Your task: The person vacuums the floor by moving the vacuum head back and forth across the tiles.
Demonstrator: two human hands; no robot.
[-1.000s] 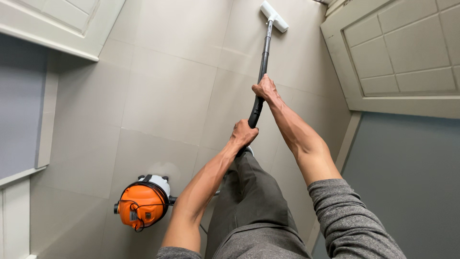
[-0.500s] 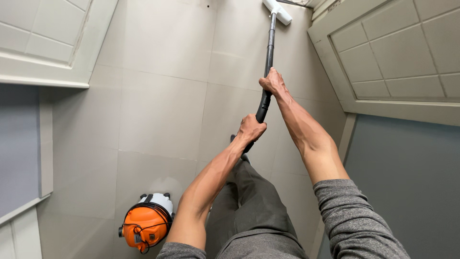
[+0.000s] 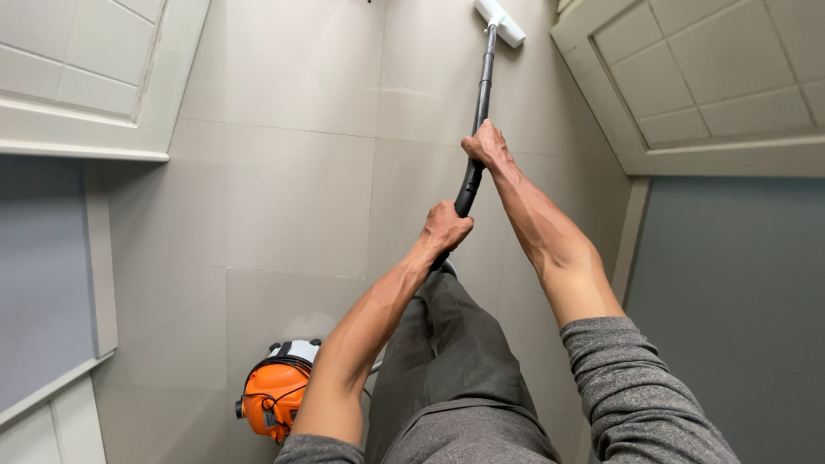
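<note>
orange vacuum point(image 3: 273, 402) half hidden behind the left forearm point(image 3: 361, 331) — its hose mostly unseen (behind the leg).

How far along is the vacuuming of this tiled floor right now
Done: hard to judge; the floor tiles show no visible dirt anywhere. In hand: the left hand and right hand both grip the black wand, with its white floor head out by the panelled door. The orange vacuum canister sits beside the person's leg. Left: the pictures cannot show which tiles remain.
</note>
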